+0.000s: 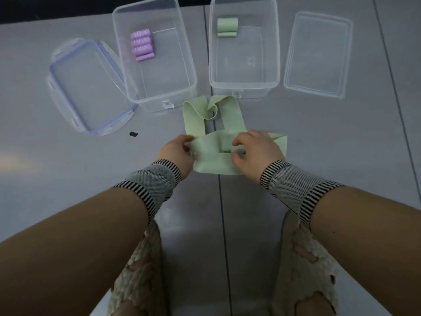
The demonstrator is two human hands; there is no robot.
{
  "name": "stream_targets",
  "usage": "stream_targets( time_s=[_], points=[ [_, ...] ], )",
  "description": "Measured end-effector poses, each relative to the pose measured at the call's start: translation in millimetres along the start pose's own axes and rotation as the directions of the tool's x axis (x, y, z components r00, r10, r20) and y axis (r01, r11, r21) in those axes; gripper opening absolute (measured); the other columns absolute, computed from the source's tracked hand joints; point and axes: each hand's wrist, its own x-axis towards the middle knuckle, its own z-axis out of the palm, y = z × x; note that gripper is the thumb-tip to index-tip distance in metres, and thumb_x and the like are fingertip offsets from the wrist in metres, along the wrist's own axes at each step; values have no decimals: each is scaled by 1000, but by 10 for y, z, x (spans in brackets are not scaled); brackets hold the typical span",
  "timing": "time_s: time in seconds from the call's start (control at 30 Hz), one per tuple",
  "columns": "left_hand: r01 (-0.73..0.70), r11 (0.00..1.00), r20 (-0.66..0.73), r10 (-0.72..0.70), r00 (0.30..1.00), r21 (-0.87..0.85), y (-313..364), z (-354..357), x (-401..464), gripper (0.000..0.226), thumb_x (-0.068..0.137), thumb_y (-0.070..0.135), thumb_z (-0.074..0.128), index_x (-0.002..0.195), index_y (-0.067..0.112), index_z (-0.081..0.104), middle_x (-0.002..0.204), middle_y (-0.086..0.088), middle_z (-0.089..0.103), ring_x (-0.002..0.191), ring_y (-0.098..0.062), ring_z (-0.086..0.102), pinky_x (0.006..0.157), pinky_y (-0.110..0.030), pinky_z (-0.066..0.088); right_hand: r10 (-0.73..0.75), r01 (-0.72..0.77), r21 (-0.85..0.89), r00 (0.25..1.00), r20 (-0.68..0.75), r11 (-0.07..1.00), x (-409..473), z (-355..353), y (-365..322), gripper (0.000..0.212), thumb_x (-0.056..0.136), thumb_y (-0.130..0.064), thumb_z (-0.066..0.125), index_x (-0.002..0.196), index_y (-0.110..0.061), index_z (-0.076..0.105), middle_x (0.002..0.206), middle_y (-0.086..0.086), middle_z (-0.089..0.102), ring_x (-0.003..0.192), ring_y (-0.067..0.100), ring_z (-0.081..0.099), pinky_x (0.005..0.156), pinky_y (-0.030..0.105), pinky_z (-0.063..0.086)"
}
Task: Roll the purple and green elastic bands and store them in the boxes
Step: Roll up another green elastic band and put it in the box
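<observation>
A loose pale green elastic band (211, 159) lies on the grey table between my hands. My left hand (176, 151) pinches its left end, and my right hand (256, 148) has its fingers curled onto the band's middle. More loose green band (198, 115) lies looped just beyond them. The left clear box (191, 71) holds several rolled purple bands (142, 45) at its far left. The right clear box (276, 55) holds two rolled green bands (227, 27) at its far left.
A clear lid with blue trim and clips (87, 87) lies left of the boxes. A plain clear lid (317, 54) lies at the right. A small black speck (133, 134) sits on the table. A seam (211, 124) runs down the table's middle.
</observation>
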Motion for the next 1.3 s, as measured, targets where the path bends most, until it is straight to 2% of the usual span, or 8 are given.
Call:
stream_targets(
  time_s=[0.2,0.3,0.47,0.6,0.7,0.93,1.03,1.3],
  points=[
    [-95,990,-32,98,995,101,34,-51,-43,15,79,25,70,83,23,56,98,2,52,90,-18,55,83,-28,44,11,-10,30,1000,-16,999,-8,-13,3,28,89,-25,52,115,-18,59,120,2,57,115,22,45,95,32,37],
    [-102,994,29,103,994,-45,112,-148,-119,18,79,26,71,73,20,56,83,0,63,78,-17,58,74,-28,48,-18,21,80,999,-39,997,-28,-65,-39,26,88,-20,52,111,-16,61,116,3,59,112,24,47,95,33,39],
    [-207,978,31,207,978,-19,385,-478,-280,15,81,31,70,80,19,61,106,3,58,93,-14,54,79,-20,37,-70,110,212,980,-186,971,-132,-261,-195,22,87,-16,56,107,-12,64,108,4,63,106,23,51,89,29,39],
    [-205,974,116,215,970,-95,706,-750,-483,18,84,31,67,71,20,60,70,-1,59,60,-14,50,60,-24,44,-141,215,238,946,-293,947,-272,-527,-346,19,83,-16,61,101,-12,66,98,1,63,96,22,55,79,21,33],
    [-205,972,164,221,961,-111,1002,-998,-674,19,83,35,67,76,17,64,70,-5,63,58,-18,53,61,-32,53,-205,293,246,922,-328,924,-388,-850,-486,22,79,-23,58,97,-13,66,90,-3,59,90,21,56,77,26,40],
    [-57,901,214,163,963,-430,1580,-1648,-1279,10,88,17,62,92,10,67,91,-12,66,80,-22,63,78,-35,56,-216,323,325,920,-326,889,-686,-1750,-792,13,83,-34,65,93,-28,58,93,-10,61,79,10,59,73,27,49],
    [-8,807,249,191,950,-591,1695,-1879,-1610,22,87,1,54,108,4,62,96,-14,66,83,-22,63,73,-30,55,-178,314,351,912,-370,882,-886,-2055,-953,8,85,-35,63,90,-30,60,94,-11,63,74,10,60,73,29,51],
    [-188,708,-132,134,982,-680,1872,-2168,-2650,9,84,8,67,85,10,58,73,-6,61,52,-9,56,52,-17,53,-73,281,452,903,-424,846,-1646,-2584,-1431,21,82,-23,62,103,-28,62,99,-16,61,78,6,60,82,31,52]
  ],
)
